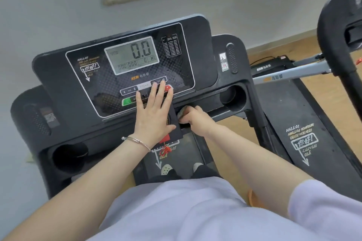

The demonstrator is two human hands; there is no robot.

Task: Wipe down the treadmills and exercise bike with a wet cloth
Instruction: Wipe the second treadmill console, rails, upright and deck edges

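A: Your grey cloth (182,112) sits bunched on the ledge (214,112) just under the console (78,84). Your right hand (195,121) has its fingers curled round it, knuckles up.

B: At nine o'clock of the cloth your left hand (154,115) lies flat, fingers straight and spread, gripping nothing. Its palm rests on a black plate (177,133) and its fingertips reach the button row (129,90).

A: So I'd judge you're on the near treadmill (241,60), working the ledge below the console. A red safety tag (164,140) hangs at seven o'clock of the cloth.

B: Next you'd need to draw the cloth toward three o'clock, along the ledge to the right cup holder (233,98), then press down into its hollow. The left cup holder (68,154), out at eight o'clock, likely wants the same.

A: Mind your fingertips on those buttons. The display (133,55) is lit and reads 0.0, so a stray press might start the belt under your feet.

B: Farther out at three o'clock lies the second treadmill (313,113). At one o'clock stands a black frame (337,25), and I can't tell which machine it belongs to. Both look yet to be wiped, so I'd put you early in the job.
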